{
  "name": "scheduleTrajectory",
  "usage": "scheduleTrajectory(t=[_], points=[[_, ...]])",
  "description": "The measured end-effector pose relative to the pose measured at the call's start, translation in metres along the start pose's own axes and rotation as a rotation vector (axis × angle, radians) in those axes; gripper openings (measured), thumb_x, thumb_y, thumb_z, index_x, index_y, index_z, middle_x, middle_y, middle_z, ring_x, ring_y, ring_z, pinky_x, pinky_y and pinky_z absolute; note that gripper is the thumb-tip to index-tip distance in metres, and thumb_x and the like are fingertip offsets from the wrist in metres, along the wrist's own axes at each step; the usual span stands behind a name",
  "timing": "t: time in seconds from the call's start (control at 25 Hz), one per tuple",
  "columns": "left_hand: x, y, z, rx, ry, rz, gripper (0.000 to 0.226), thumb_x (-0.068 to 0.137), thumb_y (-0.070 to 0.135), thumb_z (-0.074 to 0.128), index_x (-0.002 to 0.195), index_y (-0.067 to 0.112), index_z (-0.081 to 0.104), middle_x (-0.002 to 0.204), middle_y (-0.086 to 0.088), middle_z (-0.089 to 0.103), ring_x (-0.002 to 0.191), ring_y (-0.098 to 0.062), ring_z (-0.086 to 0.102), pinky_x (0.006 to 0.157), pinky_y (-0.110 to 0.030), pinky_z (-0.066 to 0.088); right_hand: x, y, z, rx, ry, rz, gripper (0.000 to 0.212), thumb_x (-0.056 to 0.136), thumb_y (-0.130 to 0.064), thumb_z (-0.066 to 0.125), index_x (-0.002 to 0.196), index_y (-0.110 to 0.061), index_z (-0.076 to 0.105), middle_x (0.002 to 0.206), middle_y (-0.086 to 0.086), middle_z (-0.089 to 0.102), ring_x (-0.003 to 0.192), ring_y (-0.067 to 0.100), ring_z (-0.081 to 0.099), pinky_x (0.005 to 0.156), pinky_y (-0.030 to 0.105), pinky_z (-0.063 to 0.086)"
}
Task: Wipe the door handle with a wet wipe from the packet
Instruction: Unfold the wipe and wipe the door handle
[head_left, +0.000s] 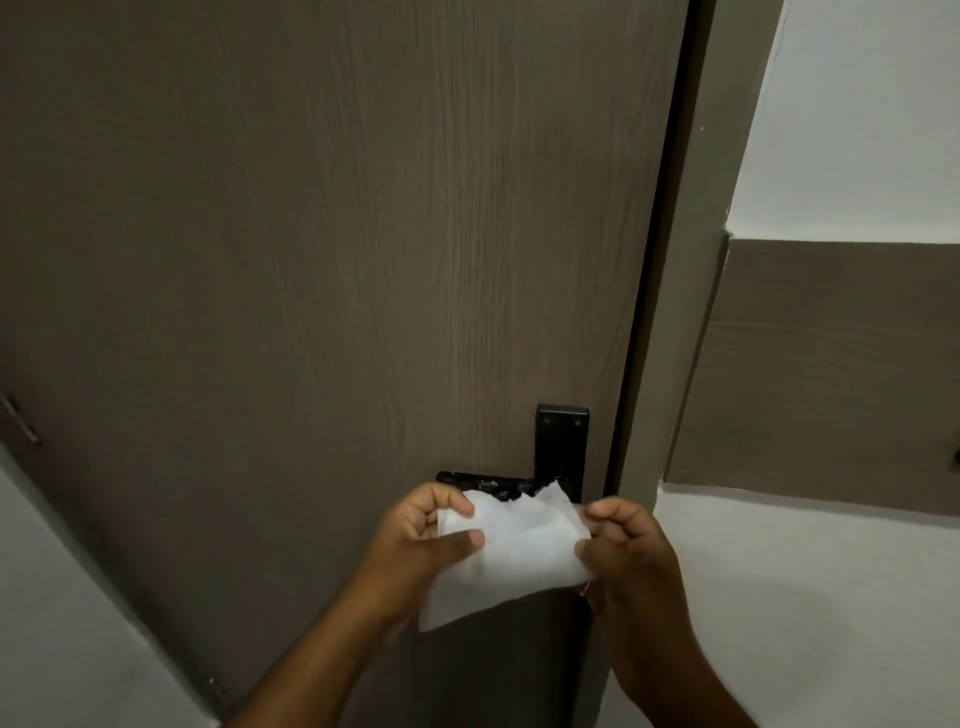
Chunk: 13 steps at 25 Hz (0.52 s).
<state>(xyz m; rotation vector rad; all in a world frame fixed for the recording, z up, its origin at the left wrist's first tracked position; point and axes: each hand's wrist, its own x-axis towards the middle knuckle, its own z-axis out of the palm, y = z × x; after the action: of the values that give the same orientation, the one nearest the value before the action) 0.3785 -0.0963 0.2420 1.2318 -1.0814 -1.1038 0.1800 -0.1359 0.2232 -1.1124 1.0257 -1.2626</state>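
Note:
A white wet wipe (511, 553) is stretched between both hands just in front of the black door handle (491, 484). My left hand (423, 535) pinches its left edge between thumb and fingers. My right hand (631, 551) pinches its right edge. The wipe hangs down and hides the lower part of the lever and of the black backplate (562, 441). The lever's top edge shows above the wipe. The packet is not in view.
The grey-brown wooden door (337, 260) fills most of the view, shut against its frame (675, 312) on the right. Right of the frame is a white wall (831, 597) with a brown panel (831, 364). A hinge (21, 415) shows at the far left.

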Motion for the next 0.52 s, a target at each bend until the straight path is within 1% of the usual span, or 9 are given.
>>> scheduleTrajectory(t=[0.08, 0.12, 0.16, 0.24, 0.28, 0.36, 0.44, 0.52], points=[[0.001, 0.000, -0.003, 0.220, 0.009, 0.065, 0.030, 0.081, 0.000, 0.076, 0.077, 0.029, 0.070, 0.096, 0.000, 0.071, 0.092, -0.022, 0.067, 0.073, -0.033, 0.053, -0.002, 0.002, 0.003, -0.089, -0.061, -0.008, 0.022, 0.088, -0.002, 0.060, 0.090, -0.024, 0.063, 0.095, -0.001, 0.065, 0.089, 0.021, 0.063, 0.066, 0.030, 0.055], [0.002, 0.001, -0.003, 0.268, 0.011, 0.099, 0.031, 0.081, 0.000, 0.076, 0.082, 0.030, 0.071, 0.099, 0.003, 0.072, 0.095, -0.020, 0.068, 0.075, -0.030, 0.054, -0.003, 0.002, 0.007, -0.153, -0.049, -0.041, 0.020, 0.088, -0.005, 0.062, 0.088, -0.025, 0.064, 0.093, -0.005, 0.066, 0.088, 0.018, 0.063, 0.066, 0.026, 0.054], [0.004, 0.002, -0.004, 0.265, 0.012, 0.123, 0.034, 0.080, 0.000, 0.077, 0.090, 0.031, 0.069, 0.101, 0.003, 0.073, 0.095, -0.018, 0.070, 0.075, -0.028, 0.056, -0.004, 0.002, 0.009, -0.196, -0.003, -0.086, 0.020, 0.088, -0.007, 0.064, 0.086, -0.027, 0.064, 0.091, -0.008, 0.066, 0.086, 0.015, 0.063, 0.066, 0.023, 0.052], [0.008, 0.004, -0.008, 0.188, 0.009, 0.095, 0.045, 0.078, 0.003, 0.080, 0.108, 0.031, 0.062, 0.098, 0.004, 0.077, 0.090, -0.014, 0.074, 0.068, -0.024, 0.060, -0.003, 0.001, 0.010, -0.207, 0.142, -0.150, 0.022, 0.090, -0.009, 0.063, 0.082, -0.030, 0.063, 0.088, -0.013, 0.064, 0.082, 0.012, 0.061, 0.061, 0.016, 0.048], [0.011, 0.005, -0.011, 0.178, -0.002, 0.067, 0.045, 0.078, 0.006, 0.082, 0.110, 0.030, 0.061, 0.094, 0.005, 0.078, 0.086, -0.012, 0.075, 0.064, -0.023, 0.061, -0.003, -0.002, 0.012, -0.200, 0.218, -0.174, 0.024, 0.091, -0.009, 0.062, 0.081, -0.031, 0.061, 0.088, -0.015, 0.062, 0.080, 0.011, 0.060, 0.060, 0.014, 0.045], [0.018, 0.007, -0.019, 0.279, -0.004, 0.059, 0.032, 0.077, 0.013, 0.083, 0.100, 0.026, 0.065, 0.088, 0.004, 0.076, 0.079, -0.009, 0.074, 0.061, -0.023, 0.061, -0.001, -0.001, 0.017, -0.219, 0.299, -0.209, 0.028, 0.092, -0.008, 0.060, 0.079, -0.033, 0.059, 0.087, -0.017, 0.060, 0.079, 0.009, 0.057, 0.059, 0.010, 0.042], [0.029, 0.011, -0.022, 0.413, 0.039, 0.150, 0.018, 0.080, 0.023, 0.081, 0.088, 0.025, 0.065, 0.086, 0.002, 0.073, 0.076, -0.013, 0.072, 0.060, -0.025, 0.061, -0.001, 0.001, 0.027, -0.290, 0.357, -0.288, 0.032, 0.092, -0.006, 0.060, 0.077, -0.034, 0.057, 0.088, -0.017, 0.058, 0.081, 0.007, 0.056, 0.062, 0.008, 0.042], [0.043, 0.020, -0.022, 0.472, 0.071, 0.216, 0.018, 0.083, 0.033, 0.078, 0.082, 0.028, 0.061, 0.085, 0.002, 0.070, 0.078, -0.015, 0.070, 0.063, -0.030, 0.059, 0.002, -0.002, 0.034, -0.389, 0.407, -0.401, 0.034, 0.091, -0.004, 0.059, 0.077, -0.035, 0.057, 0.091, -0.012, 0.058, 0.085, 0.006, 0.056, 0.070, 0.011, 0.043]])
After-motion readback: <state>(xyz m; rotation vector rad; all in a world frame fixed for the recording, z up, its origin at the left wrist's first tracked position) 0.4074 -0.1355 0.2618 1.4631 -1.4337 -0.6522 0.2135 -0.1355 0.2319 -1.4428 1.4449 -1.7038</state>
